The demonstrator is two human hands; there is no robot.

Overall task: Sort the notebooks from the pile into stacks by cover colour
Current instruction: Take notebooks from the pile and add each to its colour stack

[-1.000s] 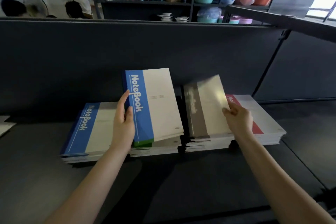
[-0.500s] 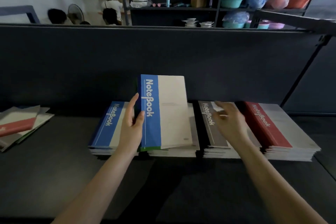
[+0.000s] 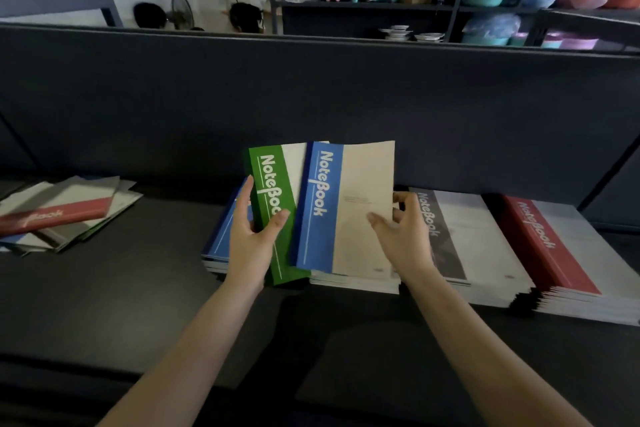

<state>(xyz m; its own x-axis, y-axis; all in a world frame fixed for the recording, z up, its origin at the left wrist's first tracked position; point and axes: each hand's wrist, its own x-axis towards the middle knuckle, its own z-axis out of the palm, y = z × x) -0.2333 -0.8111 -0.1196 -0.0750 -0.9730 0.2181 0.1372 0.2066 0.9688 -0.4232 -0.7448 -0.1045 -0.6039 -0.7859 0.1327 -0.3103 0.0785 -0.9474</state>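
Notebooks lie in four stacks side by side along the back edge of the dark bench, close to the grey wall. From left to right there is a blue stack, a hidden-top stack whose cover cannot be seen, a grey stack and a red stack by the right edge of the bench. The mixed pile sits well apart at the left edge of the bench. It is a bit messy and has a red notebook on top.

The left hand grips the green notebook. Its thumb is bent over the cover and its fingers are wrapped round the left side. The green notebook is held up and tilted, above where the blue stack meets the hidden-top stack.

The right hand pinches the blue notebook at its right side, with the thumb on the pale cover and the fingers curled at the edge. The blue notebook lies partly over the green notebook, up above the hidden-top stack.
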